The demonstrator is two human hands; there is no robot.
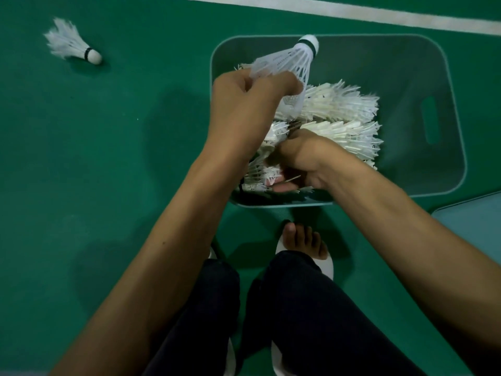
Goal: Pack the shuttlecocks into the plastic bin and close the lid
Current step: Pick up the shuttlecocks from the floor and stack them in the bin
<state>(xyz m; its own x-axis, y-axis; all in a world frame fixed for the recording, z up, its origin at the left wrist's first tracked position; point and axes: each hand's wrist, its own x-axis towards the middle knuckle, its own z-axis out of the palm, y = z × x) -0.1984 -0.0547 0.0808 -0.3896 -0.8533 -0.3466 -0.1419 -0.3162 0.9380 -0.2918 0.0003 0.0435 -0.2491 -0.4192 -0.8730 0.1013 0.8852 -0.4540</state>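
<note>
A pale translucent plastic bin [423,58] sits open on the green floor, holding several stacked white shuttlecocks [344,115]. My left hand [244,104] hovers over the bin's left side and pinches the skirt of a white plastic shuttlecock [292,61], its cork pointing up and away. My right hand [303,161] reaches down into the bin's near left corner, fingers curled among the feathers there; what it grips is hidden. Another feather shuttlecock [71,43] lies on the floor at far left.
A pale blue flat piece, probably the lid [471,221], lies on the floor right of the bin. My knees in dark trousers and a bare foot [303,240] in a white sandal are just below the bin. A white court line [352,10] crosses the top.
</note>
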